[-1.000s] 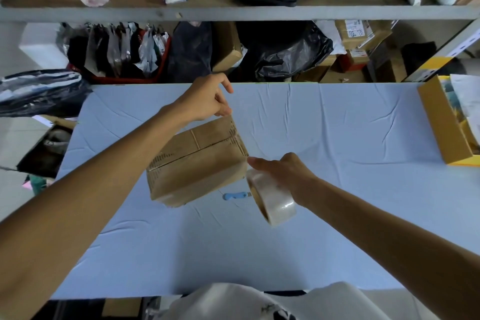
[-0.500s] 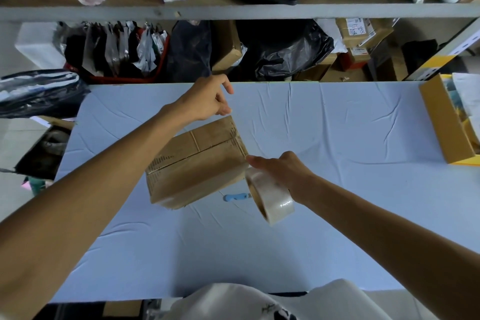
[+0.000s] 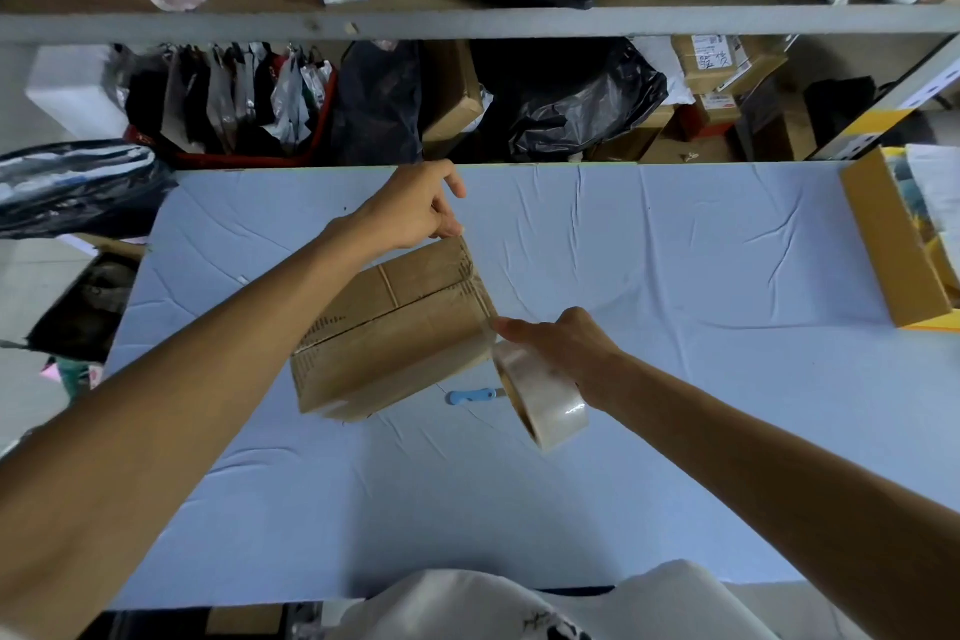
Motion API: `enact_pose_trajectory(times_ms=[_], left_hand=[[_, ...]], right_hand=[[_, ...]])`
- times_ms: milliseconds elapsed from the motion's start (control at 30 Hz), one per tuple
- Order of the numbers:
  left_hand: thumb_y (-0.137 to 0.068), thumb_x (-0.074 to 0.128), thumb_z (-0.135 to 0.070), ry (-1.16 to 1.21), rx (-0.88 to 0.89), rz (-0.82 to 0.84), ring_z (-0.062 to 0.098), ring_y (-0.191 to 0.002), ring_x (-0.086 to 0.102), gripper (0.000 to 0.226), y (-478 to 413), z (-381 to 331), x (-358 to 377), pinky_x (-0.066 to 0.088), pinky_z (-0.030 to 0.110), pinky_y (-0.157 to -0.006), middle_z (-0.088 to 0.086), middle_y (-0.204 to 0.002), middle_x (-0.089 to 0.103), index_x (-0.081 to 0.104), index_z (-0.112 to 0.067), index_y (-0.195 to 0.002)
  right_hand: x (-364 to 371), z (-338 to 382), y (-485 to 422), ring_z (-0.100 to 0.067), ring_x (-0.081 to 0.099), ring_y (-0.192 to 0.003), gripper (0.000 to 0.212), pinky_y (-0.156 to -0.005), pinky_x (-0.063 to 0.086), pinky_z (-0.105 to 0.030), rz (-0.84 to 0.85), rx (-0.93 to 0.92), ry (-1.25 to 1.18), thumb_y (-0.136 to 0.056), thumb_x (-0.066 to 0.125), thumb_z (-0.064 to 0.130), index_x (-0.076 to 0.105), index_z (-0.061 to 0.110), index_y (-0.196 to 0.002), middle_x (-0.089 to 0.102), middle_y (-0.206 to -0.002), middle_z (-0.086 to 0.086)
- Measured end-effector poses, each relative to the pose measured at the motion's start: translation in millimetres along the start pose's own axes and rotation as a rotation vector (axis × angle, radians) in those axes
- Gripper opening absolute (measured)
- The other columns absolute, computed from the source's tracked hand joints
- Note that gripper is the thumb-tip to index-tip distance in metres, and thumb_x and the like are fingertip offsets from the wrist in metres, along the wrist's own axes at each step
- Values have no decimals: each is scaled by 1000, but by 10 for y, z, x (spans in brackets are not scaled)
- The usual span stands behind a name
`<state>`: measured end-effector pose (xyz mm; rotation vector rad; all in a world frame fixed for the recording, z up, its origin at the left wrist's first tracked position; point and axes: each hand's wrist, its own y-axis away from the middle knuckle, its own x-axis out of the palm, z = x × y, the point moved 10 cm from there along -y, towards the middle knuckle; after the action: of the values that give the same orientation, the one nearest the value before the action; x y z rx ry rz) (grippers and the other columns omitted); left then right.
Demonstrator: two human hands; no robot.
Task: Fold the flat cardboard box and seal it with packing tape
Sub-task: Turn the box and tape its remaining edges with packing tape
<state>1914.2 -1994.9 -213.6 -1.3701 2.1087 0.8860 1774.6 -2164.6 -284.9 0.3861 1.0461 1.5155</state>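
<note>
**A:** Head view, the only one I've got. Where does the job stand?

**B:** I'd judge it well along. The cardboard box (image 3: 389,327) is already folded into shape, sitting in the middle of the frame on the blue table (image 3: 675,276), tilted with its far corner raised. A seam runs across the top face and it looks glossy, so I read a strip of tape already down there. What's left, by my guess, is carrying the strip over the right edge, cutting it, and pressing it flat. Whether the underside is sealed I can't tell.

**A:** And the hands?

**B:** My left hand (image 3: 415,208) sits at the box's upper corner, just above centre, fingers curled and pinching that corner to steady it. My right hand (image 3: 561,343) is right of centre, wrapped through the tape roll (image 3: 545,400), thumb and forefinger pressed together at the box's right corner where a clear strip seems to stretch from the roll.

**A:** How does the box look?

**B:** Plain brown corrugated, faint dark print along its edges, no dents I can see. The near face is slightly shiny.

**A:** Anything for cutting?

**B:** A small blue-handled tool (image 3: 470,396) lies on the table just below the box, beside the roll; the blade end is hidden.
</note>
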Motion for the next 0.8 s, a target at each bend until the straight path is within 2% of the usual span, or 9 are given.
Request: enact_pose_trajectory(times_ms=[100,167,267,333,367,433,533,633,800], left_hand=[[-81,72,-8,18,-18,0,16,-78,69,39,-20,66,11,57,39,-84,7,-85,70,54,-14,-115],[-79,74,-8,42,-39,-8,17,-81,68,52,-37,116,6,56,37,-85,9,-94,70,52,-19,-125],[-75,78,-11,22,-19,-60,24,-112,59,78,-58,110,-34,47,31,-96,10,-136,52,39,-24,-142],[-73,80,-15,-51,16,-121,25,-129,44,83,-41,86,-81,40,34,-102,9,-146,39,36,-20,-144],[-71,82,-18,-96,24,-183,24,-126,45,81,-10,86,-132,42,35,-99,10,-143,39,39,-17,-139],[-69,83,-24,-168,65,-330,19,-104,52,62,86,56,-234,49,31,-82,9,-122,49,50,-13,-119],[-79,75,-16,-164,216,-298,16,-83,62,21,190,-67,-92,49,20,-69,3,-91,63,59,-11,-91],[-86,67,-12,-97,242,-251,12,-81,64,5,229,-47,-3,55,26,-77,2,-88,69,66,-10,-90],[-90,62,-15,-95,247,-156,11,-90,64,8,227,-20,69,55,28,-82,-2,-96,69,65,-19,-97]], right_hand=[[5,-27,-52,-22,55,-70,69,-56,42,-29,0,5,1,-60,79,61,56,7,-96,60,-85,-9],[9,-14,-84,-22,56,-70,68,-57,42,-29,3,-7,-9,-59,79,60,57,7,-95,60,-85,-10],[19,20,-122,-23,54,-69,63,-58,42,-29,8,-26,-16,-59,80,59,54,9,-88,58,-83,-10],[17,32,-126,-22,52,-68,63,-56,41,-29,5,-26,-1,-60,80,59,53,9,-86,56,-80,-9],[15,27,-123,-21,50,-66,62,-54,40,-28,4,-23,6,-60,80,59,52,10,-86,54,-78,-8],[17,15,-112,-19,46,-62,61,-51,36,-27,9,-17,2,-62,80,58,50,9,-85,49,-74,-7],[16,4,-106,-19,45,-61,60,-50,35,-27,12,-11,-9,-64,80,56,50,8,-86,49,-73,-7],[16,-6,-125,-21,51,-66,66,-52,39,-28,7,-12,-11,-61,80,58,58,4,-93,55,-78,-9],[29,-55,-148,-22,54,-69,76,-54,41,-29,10,3,-26,-58,80,60,62,2,-104,63,-87,-13]])
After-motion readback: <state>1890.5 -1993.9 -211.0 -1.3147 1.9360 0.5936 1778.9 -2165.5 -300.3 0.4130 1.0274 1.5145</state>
